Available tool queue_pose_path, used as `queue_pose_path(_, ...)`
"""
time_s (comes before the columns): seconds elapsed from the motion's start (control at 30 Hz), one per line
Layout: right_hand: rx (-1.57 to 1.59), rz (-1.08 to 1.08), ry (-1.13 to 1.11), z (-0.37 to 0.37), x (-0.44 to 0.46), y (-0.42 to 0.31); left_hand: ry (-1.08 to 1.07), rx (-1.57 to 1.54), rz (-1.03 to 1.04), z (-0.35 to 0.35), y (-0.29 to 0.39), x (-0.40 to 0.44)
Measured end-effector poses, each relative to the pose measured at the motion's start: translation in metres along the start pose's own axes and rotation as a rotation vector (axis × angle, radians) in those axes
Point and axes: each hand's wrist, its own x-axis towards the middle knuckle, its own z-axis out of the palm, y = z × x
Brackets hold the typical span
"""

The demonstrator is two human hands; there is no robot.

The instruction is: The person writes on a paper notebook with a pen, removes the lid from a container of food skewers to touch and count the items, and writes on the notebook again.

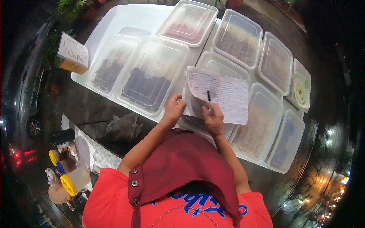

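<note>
An open notebook [235,95] with handwriting on its pages is held above the lidded plastic boxes. One of its leaves [203,81] stands lifted and curled over the middle. My left hand [175,108] is closed on the notebook's left edge. In my right hand [213,119] is a dark-tipped pen [208,95], pointing away from me across the curled leaf. The fingers of that hand are bent round the pen, close to the lower edge of the pages. Whether they also touch the leaf I cannot tell.
Several lidded translucent boxes cover the white table [114,19], including one with dark contents [146,83] and one with pink contents [188,24]. A sign on a small box [74,53] stands at the left corner. Yellow-lidded jars [76,180] are at lower left.
</note>
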Motion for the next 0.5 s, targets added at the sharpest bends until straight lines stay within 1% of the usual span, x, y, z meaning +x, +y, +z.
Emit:
queue_pose_path(0.03,-0.022,-0.037,-0.037,-0.002,0.000,-0.007,-0.026,0.012,0.023,-0.003,-0.007,0.004)
queue_pose_path(0.1,-0.068,-0.117,-0.112,-0.001,0.002,-0.033,-0.056,-0.026,-0.052,0.001,-0.009,0.002)
queue_pose_path(0.13,-0.084,-0.160,-0.101,0.000,0.003,-0.036,-0.072,-0.045,-0.087,0.003,-0.011,0.000)
queue_pose_path(0.2,-0.122,-0.252,-0.074,0.000,0.004,-0.041,-0.050,0.395,0.169,-0.015,-0.028,0.005)
queue_pose_path(0.23,-0.154,-0.150,-0.096,-0.001,0.001,-0.031,-0.033,0.300,0.106,-0.014,-0.024,0.001)
queue_pose_path(0.27,-0.199,-0.076,-0.051,-0.002,-0.001,-0.025,-0.010,0.201,0.046,-0.013,-0.019,-0.002)
queue_pose_path(0.3,-0.293,-0.105,0.048,-0.001,-0.006,-0.007,0.019,0.103,-0.012,-0.011,-0.015,-0.003)
queue_pose_path(0.33,-0.194,-0.097,0.168,-0.008,-0.003,-0.008,0.063,0.266,0.051,-0.008,-0.019,-0.002)
queue_pose_path(0.37,-0.308,0.094,0.114,-0.016,0.001,-0.008,-0.033,0.331,0.139,-0.026,-0.046,0.018)
queue_pose_path(0.4,-0.245,0.054,0.203,-0.019,0.004,-0.003,-0.026,0.239,0.121,-0.007,-0.011,-0.006)
queue_pose_path(0.43,-0.288,-0.087,0.264,-0.024,0.008,0.007,0.002,0.391,0.256,-0.018,-0.032,0.009)
queue_pose_path(0.47,-0.342,-0.007,0.235,-0.033,0.011,0.009,0.002,0.395,0.237,-0.009,-0.013,-0.005)
queue_pose_path(0.5,-0.389,0.083,0.201,-0.041,0.012,0.012,-0.010,0.395,0.185,-0.014,-0.023,0.002)
